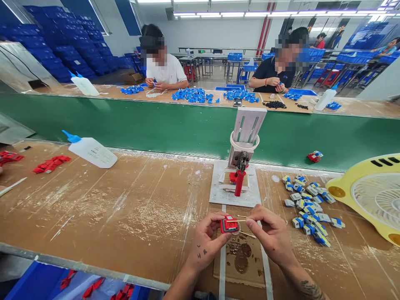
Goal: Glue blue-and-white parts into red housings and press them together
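Between the thumb and fingers of my left hand is a small red toy car body with grey and white parts, held above the bench. My right hand pinches a thin wooden stick, whose far end lies across the red body. Just below them, a cotton swab rests by a small clear round dish, mostly hidden behind the held piece. Under my hands lies a piece of cardboard with dark wet round stains, edged by white tape strips.
A toggle clamp press with a red handle stands ahead on a white base. Blue-and-grey pieces are heaped right, beside a yellow fan. Left are a bottle and red parts. Two people work across the green divider.
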Available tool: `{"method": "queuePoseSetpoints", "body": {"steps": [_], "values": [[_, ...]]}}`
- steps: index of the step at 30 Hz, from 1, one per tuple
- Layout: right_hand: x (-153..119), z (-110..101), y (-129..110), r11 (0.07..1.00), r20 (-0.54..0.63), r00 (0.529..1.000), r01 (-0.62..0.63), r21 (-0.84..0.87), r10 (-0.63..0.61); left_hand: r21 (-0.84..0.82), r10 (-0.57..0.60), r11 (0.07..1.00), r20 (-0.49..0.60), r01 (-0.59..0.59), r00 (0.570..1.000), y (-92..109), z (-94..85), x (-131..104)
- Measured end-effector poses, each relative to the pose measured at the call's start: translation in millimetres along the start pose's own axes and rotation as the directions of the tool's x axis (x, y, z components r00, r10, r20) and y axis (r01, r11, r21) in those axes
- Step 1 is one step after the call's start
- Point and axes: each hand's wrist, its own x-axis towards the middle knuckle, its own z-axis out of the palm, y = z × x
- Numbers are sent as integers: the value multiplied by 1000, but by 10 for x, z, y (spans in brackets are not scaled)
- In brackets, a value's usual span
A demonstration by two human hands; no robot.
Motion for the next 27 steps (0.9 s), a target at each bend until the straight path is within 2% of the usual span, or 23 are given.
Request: {"method": "queuePoseSetpoints", "body": {"steps": [9,15,18,20,22,24,27], "values": [[2,-95,-54,970,8,992,123,-208,-124,60,-18,998,-47,20,999,-11,-2,13],[-6,-179,-41,947,83,983,178,-268,-162,144,-6,989,-85,18,996,-30,-74,18],[-63,-122,48,911,210,974,164,-378,-89,154,7,988,-132,14,991,-50,-124,21],[-101,-73,127,874,293,956,136,-466,8,153,17,988,-170,9,985,-73,-158,19],[-105,-95,217,845,323,940,82,-528,110,157,21,987,-193,10,981,-106,-199,12],[-57,-250,312,821,286,937,-3,-572,202,172,18,985,-198,17,980,-151,-250,2],[86,-691,454,741,146,939,-145,-655,313,180,3,983,-191,32,982,-232,-321,-15]]}}
